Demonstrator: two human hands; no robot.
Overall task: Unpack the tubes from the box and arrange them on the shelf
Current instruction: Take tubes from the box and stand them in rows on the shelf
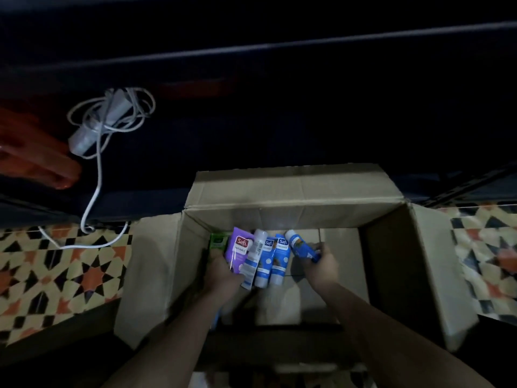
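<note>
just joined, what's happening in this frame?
A person reaches both hands into an open cardboard box on a patterned floor. The left hand holds a fanned bunch of tubes, purple, white and blue. The right hand grips a single blue tube. Nothing is on the dark shelf yet.

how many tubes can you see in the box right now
6: a green tube, purple tube, white tube and two blue-and-white tubes bunched in the left hand; one blue tube in the right hand. More may be hidden.
</note>
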